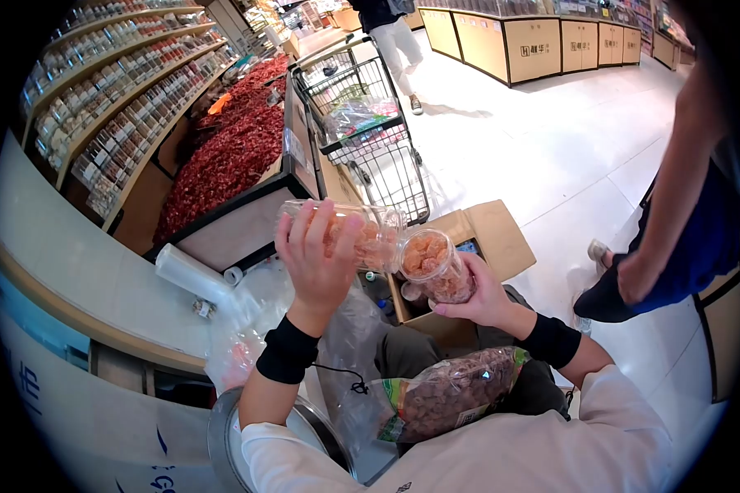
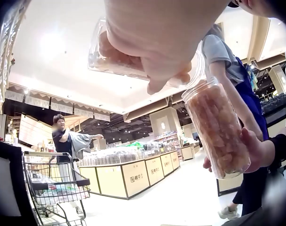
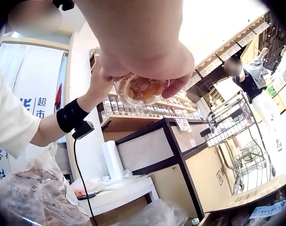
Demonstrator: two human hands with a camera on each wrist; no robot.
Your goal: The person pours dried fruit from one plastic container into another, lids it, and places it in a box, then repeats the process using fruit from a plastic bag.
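My left hand [image 1: 319, 261] grips a clear plastic jar [image 1: 378, 238] laid over on its side, with orange, sugary-looking dried fruit pieces inside. Its mouth end points right, close over the mouth of a second clear jar [image 1: 446, 278]. That one is held by my right hand [image 1: 489, 297], fingers wrapped about its lower part, and it leans toward the first. In the left wrist view the second jar [image 2: 218, 129] shows orange pieces packed up near its open rim. A bag of brown dried fruit [image 1: 460, 394] lies across my lap.
An open cardboard box [image 1: 497, 238] stands below the jars, beside a shopping cart [image 1: 362, 123]. Dried red chillies [image 1: 222, 156] fill a bin to the left, under shelves of jars [image 1: 131, 107]. A plastic roll [image 1: 191, 273] lies at left. Someone in blue [image 1: 699, 246] stands close on the right.
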